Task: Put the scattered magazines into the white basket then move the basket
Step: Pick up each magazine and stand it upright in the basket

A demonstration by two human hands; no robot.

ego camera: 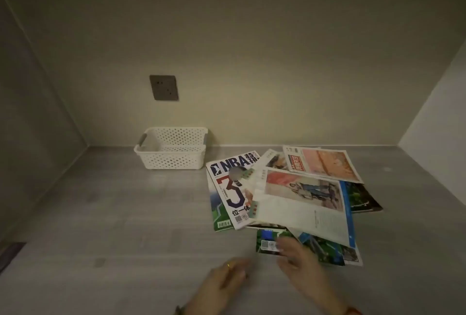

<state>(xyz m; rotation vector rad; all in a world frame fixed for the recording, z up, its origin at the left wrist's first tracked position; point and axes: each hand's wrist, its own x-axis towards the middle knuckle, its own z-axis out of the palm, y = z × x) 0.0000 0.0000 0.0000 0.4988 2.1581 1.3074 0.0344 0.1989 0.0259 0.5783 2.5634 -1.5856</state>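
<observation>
An empty white perforated basket (171,149) with grey handles stands by the back wall, left of centre. Several magazines lie in a loose overlapping heap to its right: an NBA magazine (230,188), an open one with a photo page (302,203), one with a pink cover (322,163) at the back, and a green-covered one (268,241) at the front. My right hand (297,261) reaches to the green magazine's near edge, fingertips on it, blurred. Just left of it, my left hand (224,282), with a ring, hovers over the table with relaxed fingers, holding nothing.
The grey table (126,213) sits in a recess with walls at the back, left and right. A dark wall socket (164,87) is above the basket. A dark strip (10,254) lies at the table's left edge.
</observation>
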